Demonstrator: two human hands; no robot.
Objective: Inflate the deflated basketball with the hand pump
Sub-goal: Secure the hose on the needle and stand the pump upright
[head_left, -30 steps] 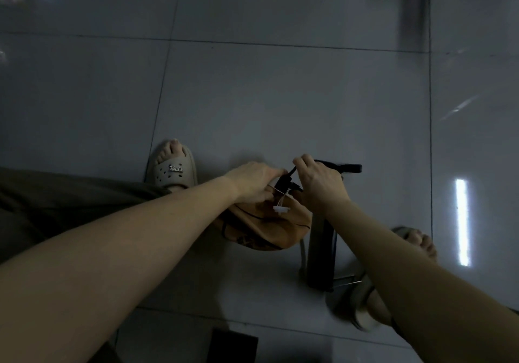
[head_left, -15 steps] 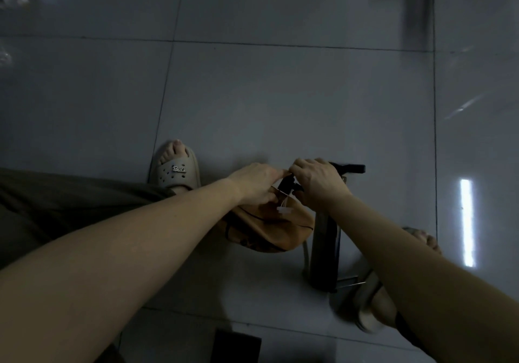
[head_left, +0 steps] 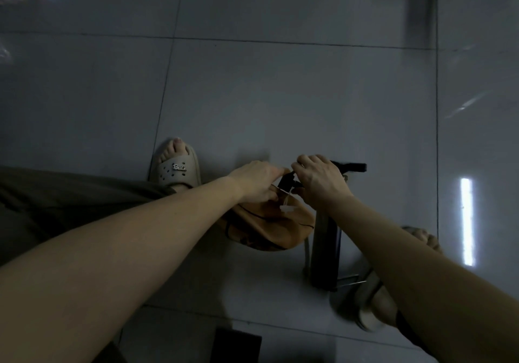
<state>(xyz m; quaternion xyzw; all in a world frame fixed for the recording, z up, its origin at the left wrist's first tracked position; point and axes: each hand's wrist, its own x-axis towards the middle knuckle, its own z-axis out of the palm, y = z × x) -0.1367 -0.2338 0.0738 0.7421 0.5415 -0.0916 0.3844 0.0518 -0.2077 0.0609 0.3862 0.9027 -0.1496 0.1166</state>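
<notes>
The deflated orange basketball (head_left: 269, 228) hangs crumpled above the grey tile floor, held between my hands. My left hand (head_left: 257, 180) grips its top edge with curled fingers. My right hand (head_left: 320, 180) curls over the black nozzle head (head_left: 286, 181) of the pump hose, right at the ball's top. A small white tag (head_left: 287, 208) dangles below the nozzle. The dark floor pump (head_left: 325, 253) stands upright just right of the ball, its black handle (head_left: 352, 166) poking out behind my right hand.
My left foot in a beige slipper (head_left: 175, 170) is planted left of the ball. My right foot in a slipper (head_left: 373, 306) rests by the pump's metal foot bar (head_left: 348, 280). A dark flat object (head_left: 238, 346) lies at the bottom edge. Glossy tiles spread beyond.
My right hand has lowered and closed further over the nozzle at the ball's top. The left hand and the ball have barely moved.
</notes>
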